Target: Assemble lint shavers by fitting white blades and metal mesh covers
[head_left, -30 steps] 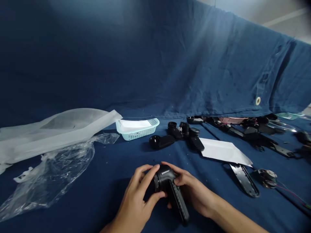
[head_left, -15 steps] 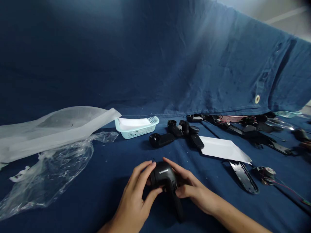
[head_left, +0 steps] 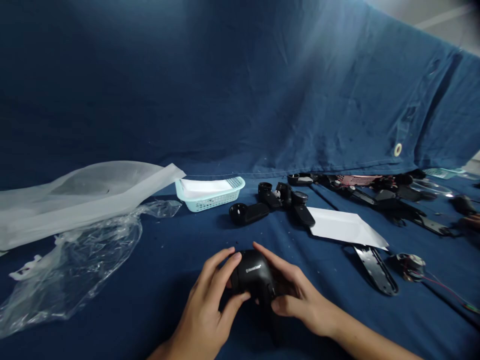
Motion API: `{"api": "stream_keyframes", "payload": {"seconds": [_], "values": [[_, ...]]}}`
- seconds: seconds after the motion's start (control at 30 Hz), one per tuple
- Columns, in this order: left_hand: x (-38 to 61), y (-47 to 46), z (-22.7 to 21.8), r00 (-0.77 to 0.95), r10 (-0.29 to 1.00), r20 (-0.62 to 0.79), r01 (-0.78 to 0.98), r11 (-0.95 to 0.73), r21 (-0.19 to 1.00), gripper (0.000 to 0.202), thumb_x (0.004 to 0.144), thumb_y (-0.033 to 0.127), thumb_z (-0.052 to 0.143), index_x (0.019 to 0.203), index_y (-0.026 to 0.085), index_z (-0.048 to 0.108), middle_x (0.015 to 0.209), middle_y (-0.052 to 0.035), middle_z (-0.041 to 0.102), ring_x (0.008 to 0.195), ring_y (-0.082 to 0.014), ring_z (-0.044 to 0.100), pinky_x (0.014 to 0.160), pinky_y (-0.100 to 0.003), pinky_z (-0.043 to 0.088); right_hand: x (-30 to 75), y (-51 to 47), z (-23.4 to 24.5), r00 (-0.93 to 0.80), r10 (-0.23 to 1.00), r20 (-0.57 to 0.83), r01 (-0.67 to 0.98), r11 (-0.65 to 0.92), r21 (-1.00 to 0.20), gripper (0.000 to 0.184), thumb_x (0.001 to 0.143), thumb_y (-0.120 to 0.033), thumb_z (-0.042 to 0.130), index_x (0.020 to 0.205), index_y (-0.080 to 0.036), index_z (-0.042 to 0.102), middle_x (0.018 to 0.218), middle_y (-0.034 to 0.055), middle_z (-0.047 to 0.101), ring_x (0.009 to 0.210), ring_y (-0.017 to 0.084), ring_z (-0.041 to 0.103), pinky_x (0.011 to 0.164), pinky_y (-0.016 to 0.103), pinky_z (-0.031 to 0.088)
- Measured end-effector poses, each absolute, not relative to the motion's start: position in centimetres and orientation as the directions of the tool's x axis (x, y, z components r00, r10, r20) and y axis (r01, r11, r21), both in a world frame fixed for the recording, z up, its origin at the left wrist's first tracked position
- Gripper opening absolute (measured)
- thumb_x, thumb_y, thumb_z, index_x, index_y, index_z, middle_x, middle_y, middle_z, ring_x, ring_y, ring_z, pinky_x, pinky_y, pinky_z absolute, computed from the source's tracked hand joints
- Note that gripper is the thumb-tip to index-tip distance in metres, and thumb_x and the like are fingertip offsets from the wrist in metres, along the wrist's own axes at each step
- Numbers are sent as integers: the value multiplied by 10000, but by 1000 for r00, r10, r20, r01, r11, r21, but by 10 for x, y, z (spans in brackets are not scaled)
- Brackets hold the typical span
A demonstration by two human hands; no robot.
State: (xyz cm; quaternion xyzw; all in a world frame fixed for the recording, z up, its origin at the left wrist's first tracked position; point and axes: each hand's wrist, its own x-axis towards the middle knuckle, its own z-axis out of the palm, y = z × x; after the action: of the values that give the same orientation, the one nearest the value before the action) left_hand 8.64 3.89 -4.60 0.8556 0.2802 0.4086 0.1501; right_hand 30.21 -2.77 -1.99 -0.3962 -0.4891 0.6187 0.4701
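Note:
A black hair dryer with white lettering on its head is held low in front of me, its handle slanting down toward me. My left hand grips the head end from the left, fingers over the top and thumb underneath. On the other side, my right hand closes around the upper handle, its thumb pressed on the near face and the index finger reaching along the head. The lower handle is dark and hard to make out.
Beyond my hands lie black dryer housings and a light-blue basket holding white paper. To the right are a white sheet, a long black shell and a wired motor. Clear plastic wrap spreads at left.
The dryer has tilted slightly, so its head and lettering face me more and its handle shows less. Both hands keep their grip. The camera view has shifted a little.

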Motion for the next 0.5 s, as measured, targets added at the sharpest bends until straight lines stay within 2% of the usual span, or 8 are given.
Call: {"api": "stream_keyframes", "payload": {"seconds": [0.23, 0.5], "values": [[85, 40, -46, 526, 555, 644, 364, -832, 420, 520, 962, 212, 543, 1452, 235, 370, 1383, -129, 463, 1226, -268, 561, 986, -439, 556, 299, -27, -27, -223, 974, -28, -244, -84, -966, 861, 675, -124, 643, 1461, -367, 389, 1070, 2, 595, 907, 228, 591, 865, 440, 424], [85, 39, -46, 528, 549, 647, 382, -835, 397, 506, 977, 233, 528, 1458, 232, 370, 1378, -131, 471, 1218, -266, 568, 979, -428, 560, 297, -27, -24, -166, 985, -36, -249, -77, -966, 836, 641, -145, 652, 1433, -320, 448, 1163, 34, 583, 892, 240, 600, 822, 429, 439]]}}
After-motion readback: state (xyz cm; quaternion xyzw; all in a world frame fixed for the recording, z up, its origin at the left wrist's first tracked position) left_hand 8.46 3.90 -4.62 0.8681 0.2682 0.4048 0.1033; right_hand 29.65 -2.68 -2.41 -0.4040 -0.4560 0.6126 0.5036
